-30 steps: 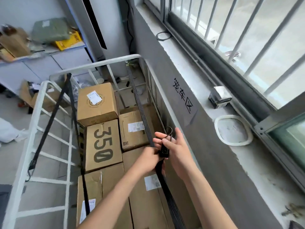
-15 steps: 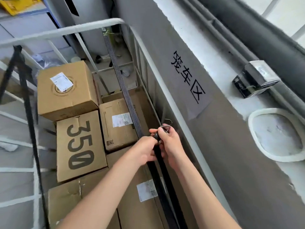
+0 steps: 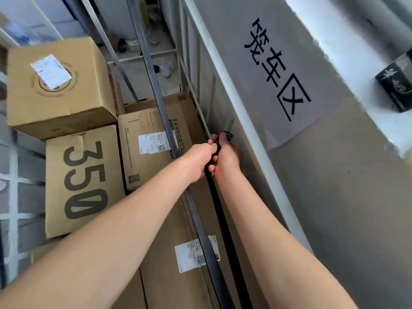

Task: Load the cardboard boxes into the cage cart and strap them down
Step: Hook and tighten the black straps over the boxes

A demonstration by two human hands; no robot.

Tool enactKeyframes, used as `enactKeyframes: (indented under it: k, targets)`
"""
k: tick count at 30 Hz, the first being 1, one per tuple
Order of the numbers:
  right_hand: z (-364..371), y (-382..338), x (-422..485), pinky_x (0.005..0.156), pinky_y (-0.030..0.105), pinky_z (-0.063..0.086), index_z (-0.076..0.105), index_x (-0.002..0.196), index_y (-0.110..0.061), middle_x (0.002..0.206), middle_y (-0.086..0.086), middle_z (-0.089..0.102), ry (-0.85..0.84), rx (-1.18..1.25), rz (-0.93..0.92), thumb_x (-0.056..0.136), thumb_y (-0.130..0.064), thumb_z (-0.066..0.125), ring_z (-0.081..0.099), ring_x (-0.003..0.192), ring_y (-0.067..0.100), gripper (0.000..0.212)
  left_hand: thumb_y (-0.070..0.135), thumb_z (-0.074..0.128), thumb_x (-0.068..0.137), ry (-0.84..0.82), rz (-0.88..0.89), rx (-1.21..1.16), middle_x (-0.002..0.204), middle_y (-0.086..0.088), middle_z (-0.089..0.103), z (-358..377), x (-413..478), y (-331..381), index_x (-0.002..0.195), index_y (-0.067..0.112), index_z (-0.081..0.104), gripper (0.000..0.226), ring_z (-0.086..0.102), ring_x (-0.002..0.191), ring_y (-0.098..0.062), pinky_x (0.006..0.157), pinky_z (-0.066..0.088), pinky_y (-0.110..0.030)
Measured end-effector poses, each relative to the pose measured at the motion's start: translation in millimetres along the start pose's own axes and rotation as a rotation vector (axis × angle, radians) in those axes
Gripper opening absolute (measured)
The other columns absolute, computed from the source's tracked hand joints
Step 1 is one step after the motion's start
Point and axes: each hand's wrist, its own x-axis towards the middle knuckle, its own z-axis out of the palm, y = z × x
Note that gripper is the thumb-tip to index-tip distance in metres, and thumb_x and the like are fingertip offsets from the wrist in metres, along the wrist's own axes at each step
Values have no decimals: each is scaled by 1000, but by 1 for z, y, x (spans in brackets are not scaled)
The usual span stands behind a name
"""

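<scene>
Both hands have dropped closer to the cage cart's side rail point(image 3: 229, 85); left hand point(image 3: 197, 161) and right hand point(image 3: 228, 156) clench the black strap point(image 3: 155, 81) stretched above the loaded cardboard boxes point(image 3: 84, 179). Strapping is under way: next, its hook point(image 3: 227, 134) probably needs catching on a bar

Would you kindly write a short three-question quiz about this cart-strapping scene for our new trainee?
1. True or false: the left hand and the right hand both grip the black woven strap.
2. Which number is printed on the brown cardboard box lying beside the left forearm? A 350; B 530; C 805.
3. Fill in: the hands work beside the white metal cage cart rail on the person's ____ side.
Key: 1 true; 2 A; 3 right.
</scene>
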Motion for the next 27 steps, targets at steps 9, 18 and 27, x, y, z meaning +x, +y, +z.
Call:
enactKeyframes:
  k: [9,18,27]
  targets:
    - [-5,-4,16,33,12,24,71,77,-23,57,-8,60,29,-71,9,99,-46,54,34,27,5,37,21,52,100,136,74,54,63,-1,49,17,15,1,92,16,58,11,42,49,-14,33,29,-12]
    - [-1,-15,-3,37,15,28,71,88,-19,59,-6,56,-108,-282,-117,100,-43,52,36,40,12,33,25,55,97,180,81,-31,64,-1,54,8,5,2,92,17,62,12,50,52,-16,40,36,-16]
    - [-59,2,-54,68,27,55,68,94,-25,83,-8,71,-201,-262,-96,105,-38,47,68,77,9,27,18,43,101,-4,-61,-31,83,-4,62,25,-51,-25,102,19,60,17,59,73,-22,61,47,-28]
